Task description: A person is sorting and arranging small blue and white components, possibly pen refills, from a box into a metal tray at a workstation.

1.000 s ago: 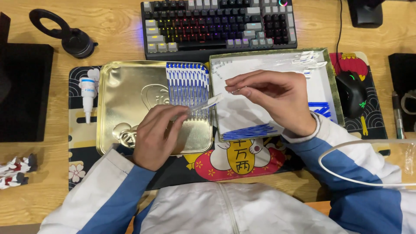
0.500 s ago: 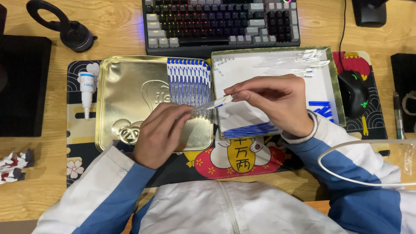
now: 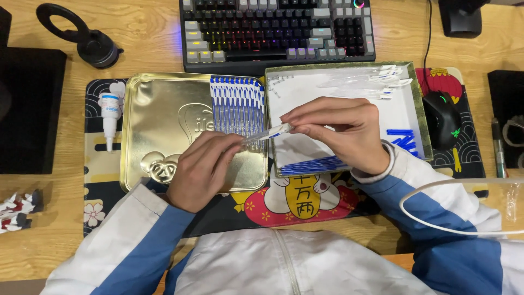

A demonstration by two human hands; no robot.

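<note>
Unchanged: right hand (image 3: 341, 131) pinches pen (image 3: 267, 134), left hand (image 3: 202, 169) grips tip at 9 o'clock | risk: misaligned push bends refill

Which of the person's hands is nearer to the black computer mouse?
Right. The right hand is over the white box, just left of the black computer mouse. The left hand is further away, over the gold tin lid.

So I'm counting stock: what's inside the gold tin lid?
Inside the gold tin lid, a row of blue-and-white pens lies side by side. The left hand covers their lower ends.
</note>
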